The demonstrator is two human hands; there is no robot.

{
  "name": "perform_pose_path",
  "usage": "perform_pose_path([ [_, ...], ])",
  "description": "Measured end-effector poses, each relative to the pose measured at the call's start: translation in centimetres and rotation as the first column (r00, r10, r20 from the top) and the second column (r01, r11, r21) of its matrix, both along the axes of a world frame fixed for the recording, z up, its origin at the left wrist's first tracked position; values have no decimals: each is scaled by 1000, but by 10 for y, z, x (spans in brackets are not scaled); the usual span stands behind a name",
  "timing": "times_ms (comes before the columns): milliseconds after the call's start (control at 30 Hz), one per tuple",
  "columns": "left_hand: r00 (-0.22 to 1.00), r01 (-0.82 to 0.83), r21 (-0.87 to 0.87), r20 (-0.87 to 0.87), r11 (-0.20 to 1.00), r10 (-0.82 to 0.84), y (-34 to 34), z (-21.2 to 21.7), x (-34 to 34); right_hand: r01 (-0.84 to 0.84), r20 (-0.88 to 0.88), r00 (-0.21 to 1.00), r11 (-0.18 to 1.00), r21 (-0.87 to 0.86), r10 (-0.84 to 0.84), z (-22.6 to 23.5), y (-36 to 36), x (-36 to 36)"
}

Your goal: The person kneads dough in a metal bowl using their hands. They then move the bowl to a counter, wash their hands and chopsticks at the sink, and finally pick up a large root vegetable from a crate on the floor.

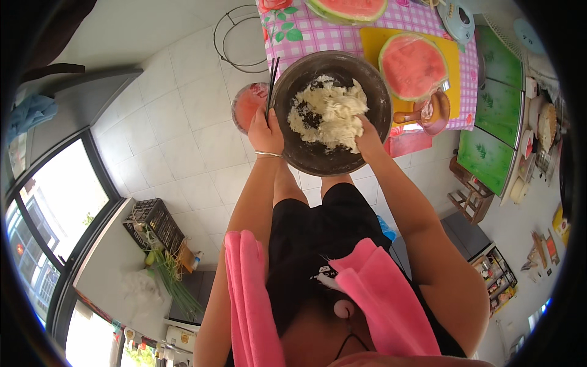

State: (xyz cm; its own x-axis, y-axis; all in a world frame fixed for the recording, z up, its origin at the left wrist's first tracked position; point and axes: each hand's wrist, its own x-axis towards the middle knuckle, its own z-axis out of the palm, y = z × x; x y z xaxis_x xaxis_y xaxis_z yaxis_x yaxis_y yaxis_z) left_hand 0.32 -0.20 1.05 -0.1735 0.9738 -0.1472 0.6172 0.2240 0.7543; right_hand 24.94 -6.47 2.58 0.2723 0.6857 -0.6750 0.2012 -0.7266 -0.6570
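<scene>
A wide dark bowl (379,79), tilted toward me, stands at the near edge of the table above my knees. Inside it is a shaggy, pale dough (333,113) with loose dry flour around it. My left hand (266,133) is closed at the bowl's left rim, with a pair of dark chopsticks (272,85) sticking up out of it. At the bowl's lower right, my right hand (370,140) reaches over the rim and its fingers are closed on the edge of the dough. Some of those fingertips are hidden by the dough.
A cut watermelon half (414,66) lies on a yellow cutting board (371,38), beside a brown handled pot (435,115). Another watermelon piece (351,9) sits farther back on the checked tablecloth (293,52). Left stand a red bowl (249,105) and wire rack (219,46).
</scene>
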Motion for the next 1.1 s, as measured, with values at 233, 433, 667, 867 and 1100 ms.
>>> perform_pose_path([
  [233,1000,14,86,-8,996,-13,-3,-11,1,-259,553,783,957,-129,286,-42,35,-1],
  [433,1000,12,57,-17,998,-11,1,-9,3,-452,604,580,833,-320,546,-30,88,-45],
  [667,1000,15,53,17,998,-16,3,1,4,-890,646,280,444,-103,710,-14,9,-92],
  [867,1000,7,114,0,993,-7,0,-2,7,-848,715,188,478,-228,674,-27,53,-106],
  [1100,1000,-9,89,7,996,9,1,-5,6,-681,597,553,728,-77,580,-57,94,-71],
])
